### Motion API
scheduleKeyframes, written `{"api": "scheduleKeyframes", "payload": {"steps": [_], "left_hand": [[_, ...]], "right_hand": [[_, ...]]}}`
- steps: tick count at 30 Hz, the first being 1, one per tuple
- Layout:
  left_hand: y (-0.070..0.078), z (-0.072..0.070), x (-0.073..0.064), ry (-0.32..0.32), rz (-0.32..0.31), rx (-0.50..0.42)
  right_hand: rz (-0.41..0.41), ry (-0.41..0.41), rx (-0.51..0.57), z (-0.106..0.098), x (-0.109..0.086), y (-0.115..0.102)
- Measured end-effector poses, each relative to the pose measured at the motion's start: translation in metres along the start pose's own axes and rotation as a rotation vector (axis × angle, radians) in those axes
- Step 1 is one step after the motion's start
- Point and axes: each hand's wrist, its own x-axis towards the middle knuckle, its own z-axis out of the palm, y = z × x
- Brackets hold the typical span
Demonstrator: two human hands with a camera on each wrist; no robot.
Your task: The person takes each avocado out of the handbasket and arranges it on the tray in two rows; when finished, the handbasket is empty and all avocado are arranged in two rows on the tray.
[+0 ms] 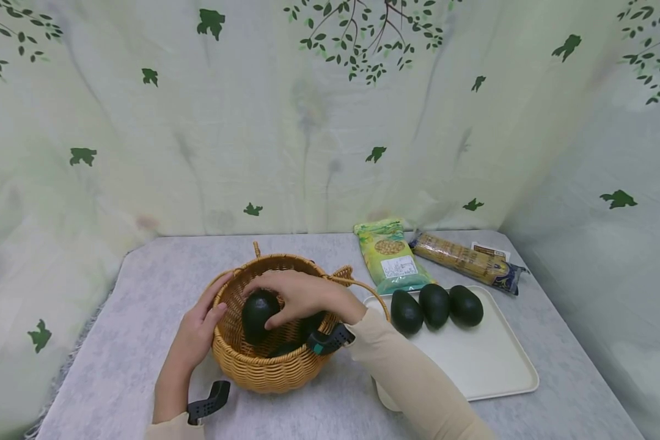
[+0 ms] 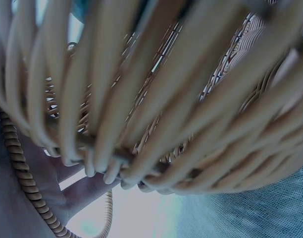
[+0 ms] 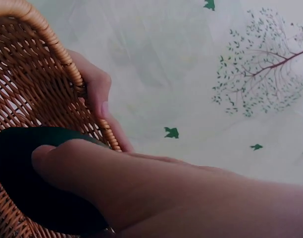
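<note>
A round woven wicker basket (image 1: 269,374) stands on the table in front of me. My left hand (image 1: 195,330) holds its left side near the rim, and part of the basket handle (image 2: 27,181) crosses in front of that hand in the left wrist view. Inside the basket my right hand (image 1: 302,294) grips a dark green avocado (image 1: 260,318), thumb on its near side in the right wrist view. More dark avocados (image 1: 287,348) lie lower in the basket, partly hidden by the right hand and wrist.
To the right lies a white tray (image 1: 489,373) with three avocados (image 1: 434,305) along its far left edge. Behind it are a green-yellow bag (image 1: 390,256) and a long clear pack of noodle-like food (image 1: 462,256). A leaf-printed curtain (image 1: 319,134) closes off the back.
</note>
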Motion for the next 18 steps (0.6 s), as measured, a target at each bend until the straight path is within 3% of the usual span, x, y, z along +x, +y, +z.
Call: {"api": "scheduleKeyframes", "payload": {"steps": [10, 18], "left_hand": [[0.0, 0.0, 0.0, -0.004, -0.012, 0.008], [0.001, 0.0, 0.0, -0.007, -0.01, 0.006]], "right_hand": [[0.032, 0.032, -0.002, -0.003, -0.008, -0.005], [0.008, 0.092, 0.002, -0.003, -0.012, -0.005]]}}
